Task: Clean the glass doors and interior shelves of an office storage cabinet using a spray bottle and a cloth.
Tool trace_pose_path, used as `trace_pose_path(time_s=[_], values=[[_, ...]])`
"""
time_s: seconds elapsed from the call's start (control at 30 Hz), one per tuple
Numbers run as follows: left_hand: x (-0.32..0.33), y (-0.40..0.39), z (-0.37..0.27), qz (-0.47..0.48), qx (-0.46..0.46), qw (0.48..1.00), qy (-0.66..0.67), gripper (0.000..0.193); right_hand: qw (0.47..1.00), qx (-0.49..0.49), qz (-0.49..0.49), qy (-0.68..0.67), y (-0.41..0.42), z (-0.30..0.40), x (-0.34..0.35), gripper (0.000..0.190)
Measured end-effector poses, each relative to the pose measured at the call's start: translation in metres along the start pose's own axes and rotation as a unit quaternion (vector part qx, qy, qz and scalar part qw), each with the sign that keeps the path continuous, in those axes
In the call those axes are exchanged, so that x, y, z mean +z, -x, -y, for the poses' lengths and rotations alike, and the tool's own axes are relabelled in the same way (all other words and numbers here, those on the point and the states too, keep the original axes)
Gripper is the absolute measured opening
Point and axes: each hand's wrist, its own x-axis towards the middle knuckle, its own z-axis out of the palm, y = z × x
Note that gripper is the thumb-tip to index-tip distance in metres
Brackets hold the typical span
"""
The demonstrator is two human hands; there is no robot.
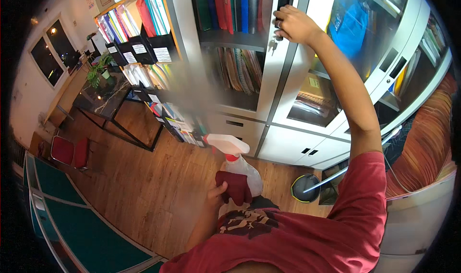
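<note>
My right hand [288, 22] is raised to the white cabinet door frame, its fingers on the black recessed handle [285, 1]. Just below it, keys [274, 48] hang in the door's lock. Low in front of my body, my left hand [217, 194] grips a dark red cloth [236, 186]. A spray bottle [252, 172] with a white and red trigger head rises behind this cloth; it seems held in the same hand, though the cloth hides the grip. Behind the cabinet's glass stand binders [223, 6] and, a shelf lower, worn notebooks [239, 69].
To the left are an open shelf with black file boxes [138, 51], a dark marble-patterned table [104, 96], a red chair [70, 152] and green partition panels [83, 222]. A round black bin or mop head [306, 193] sits on the floor at right. A blur covers the centre left.
</note>
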Motion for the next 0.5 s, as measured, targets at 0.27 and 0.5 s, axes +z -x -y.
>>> trace_pose_path(time_s=[0.27,0.5], values=[[-0.019,-0.013,0.012,0.058,-0.043,0.997,-0.023,0.087,0.997,0.031,-0.066,0.034,0.000,0.000,0.011,0.039],[0.010,-0.009,0.012,0.018,-0.042,0.999,-0.021,0.044,0.996,0.004,-0.047,0.074,-0.001,0.006,0.010,0.034]])
